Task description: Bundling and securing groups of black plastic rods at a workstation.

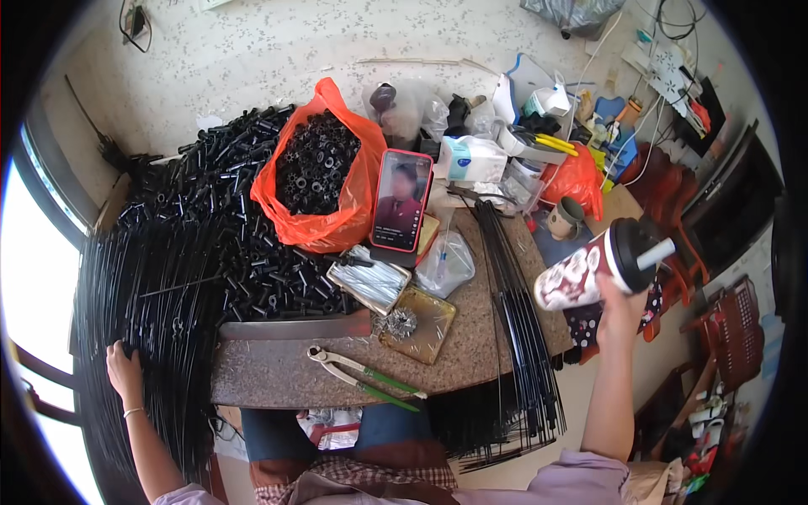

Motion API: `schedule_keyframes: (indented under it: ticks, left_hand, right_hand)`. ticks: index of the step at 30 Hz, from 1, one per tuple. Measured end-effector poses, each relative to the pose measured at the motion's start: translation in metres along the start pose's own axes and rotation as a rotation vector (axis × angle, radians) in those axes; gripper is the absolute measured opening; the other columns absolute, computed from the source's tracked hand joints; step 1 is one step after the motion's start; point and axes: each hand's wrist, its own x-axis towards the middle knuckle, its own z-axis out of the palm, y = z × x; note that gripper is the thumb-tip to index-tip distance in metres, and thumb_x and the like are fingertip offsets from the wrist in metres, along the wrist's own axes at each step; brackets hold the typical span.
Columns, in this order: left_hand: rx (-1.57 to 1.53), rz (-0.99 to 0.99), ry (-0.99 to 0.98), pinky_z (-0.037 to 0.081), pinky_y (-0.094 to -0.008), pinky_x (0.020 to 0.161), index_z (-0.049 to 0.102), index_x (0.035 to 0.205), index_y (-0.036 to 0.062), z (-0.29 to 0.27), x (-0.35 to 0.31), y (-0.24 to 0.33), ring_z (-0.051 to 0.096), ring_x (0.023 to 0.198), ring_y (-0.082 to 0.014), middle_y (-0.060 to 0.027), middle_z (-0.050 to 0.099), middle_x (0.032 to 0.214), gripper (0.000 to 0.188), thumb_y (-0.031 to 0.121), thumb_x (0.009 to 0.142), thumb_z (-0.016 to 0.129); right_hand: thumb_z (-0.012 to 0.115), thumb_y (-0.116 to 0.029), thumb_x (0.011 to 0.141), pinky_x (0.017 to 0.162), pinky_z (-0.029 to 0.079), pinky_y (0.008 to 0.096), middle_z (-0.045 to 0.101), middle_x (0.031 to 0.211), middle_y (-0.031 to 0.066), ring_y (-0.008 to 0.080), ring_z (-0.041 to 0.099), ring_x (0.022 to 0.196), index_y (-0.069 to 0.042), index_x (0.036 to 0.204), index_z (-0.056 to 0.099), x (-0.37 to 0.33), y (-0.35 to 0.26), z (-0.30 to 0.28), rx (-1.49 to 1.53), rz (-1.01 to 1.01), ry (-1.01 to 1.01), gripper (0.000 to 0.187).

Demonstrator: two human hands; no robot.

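My right hand [621, 305] is raised at the right, wrapped round a large tumbler [576, 276] with a red and white pattern, black lid and pale straw. The tumbler tilts toward the right. On the far left, my left hand [124, 372] rests against a thick layer of thin black rods [164, 303] that hang over the table edge. Its thumb and fingers look apart, and it appears to hold nothing. Pincers with green handles [366, 379] lie with jaws parted on the table's near edge. Behind them, a shallow metal tray [433, 349] bears a spiky cluster of metal pins [399, 322].
Short black tubular parts [215, 185] heap behind the rods. An orange-red bag [362, 126] brims with small black toothed pieces. A phone [402, 202] stands beside it, near a box of pale pins [370, 282]. More black rods [515, 320] overhang the right; a mug [566, 219] stands beyond.
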Motion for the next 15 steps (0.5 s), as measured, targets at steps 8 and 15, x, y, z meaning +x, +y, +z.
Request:
schedule_keyframes:
  ticks: [8, 15]
  left_hand:
    - [0.005, 0.035, 0.019, 0.044, -0.0428, 0.077, 0.048, 0.094, 0.0009, 0.008, -0.002, 0.016, 0.052, 0.093, -0.0339, -0.0157, 0.052, 0.095, 0.028, 0.007, 0.072, 0.065]
    - [-0.029, 0.021, 0.003, 0.045, -0.0447, 0.073, 0.047, 0.09, 0.0027, 0.003, -0.006, 0.028, 0.055, 0.087, -0.0356, -0.0158, 0.055, 0.088, 0.024, 0.005, 0.072, 0.064]
  right_hand:
    - [0.083, -0.013, 0.054, 0.09, 0.043, 0.0329, 0.053, 0.111, 0.0152, 0.0221, 0.055, 0.097, 0.005, 0.118, 0.04, 0.136, 0.2, -0.072, -0.462, -0.016, 0.499, 0.08]
    - [0.083, -0.015, 0.057, 0.087, 0.044, 0.0326, 0.048, 0.117, 0.0167, 0.0218, 0.054, 0.099, 0.004, 0.125, 0.029, 0.153, 0.269, -0.071, -0.474, 0.064, 0.574, 0.089]
